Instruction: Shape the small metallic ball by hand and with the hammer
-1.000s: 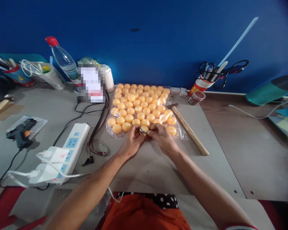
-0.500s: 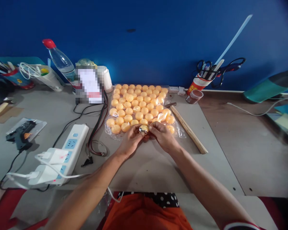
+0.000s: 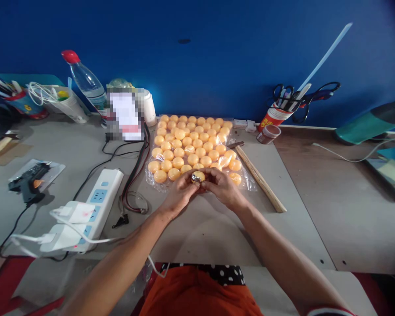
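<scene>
A small shiny metallic ball [image 3: 198,177], silver on one side and yellowish on the other, is held between my two hands. My left hand [image 3: 182,189] grips it from the left, thumb at its lower edge. From the right, my right hand [image 3: 221,185] closes its fingers around it. Just beyond my hands lies a clear plastic bag [image 3: 155,183] with many orange balls [image 3: 192,159] in rows. Right of the bag, a hammer [image 3: 261,180] with a wooden handle rests on the table, its head touching or close to the bag's edge.
A white power strip [image 3: 105,188] with plugged chargers and a black glue gun [image 3: 29,182] lie at left. Cables [image 3: 131,188] run beside the bag. A red-capped bottle [image 3: 87,81] and a phone [image 3: 127,115] stand behind; a pen cup [image 3: 274,115] and small jar [image 3: 269,134] are at right.
My right fingers have shifted from the ball's upper right side to around it, with the thumb now lower. The ball has turned slightly, and the whole view has moved a little.
</scene>
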Motion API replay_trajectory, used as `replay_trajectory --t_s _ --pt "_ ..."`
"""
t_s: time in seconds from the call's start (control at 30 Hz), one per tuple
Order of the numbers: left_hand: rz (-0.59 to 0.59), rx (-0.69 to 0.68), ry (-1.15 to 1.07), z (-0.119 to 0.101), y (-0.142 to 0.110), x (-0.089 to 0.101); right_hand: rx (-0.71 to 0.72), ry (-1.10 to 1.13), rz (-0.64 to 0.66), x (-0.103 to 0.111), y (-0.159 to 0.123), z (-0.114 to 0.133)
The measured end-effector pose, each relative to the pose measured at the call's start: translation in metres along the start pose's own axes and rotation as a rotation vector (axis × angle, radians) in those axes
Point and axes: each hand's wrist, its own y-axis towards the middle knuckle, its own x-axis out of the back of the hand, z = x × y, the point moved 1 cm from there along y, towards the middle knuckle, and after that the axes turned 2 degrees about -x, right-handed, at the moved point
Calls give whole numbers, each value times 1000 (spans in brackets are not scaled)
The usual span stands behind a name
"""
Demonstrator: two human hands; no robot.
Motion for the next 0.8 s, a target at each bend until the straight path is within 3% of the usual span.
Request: replay_trajectory --t_s 0.4,0.67,0.8 --pt "-31 -119 222 6 2 5 141 -250 -76 0 -2 1" --pt "-41 -145 226 6 3 5 184 -217 -157 -13 -7 0" --pt "-48 -193 249 4 3 5 162 -146 -123 -13 -4 -7"
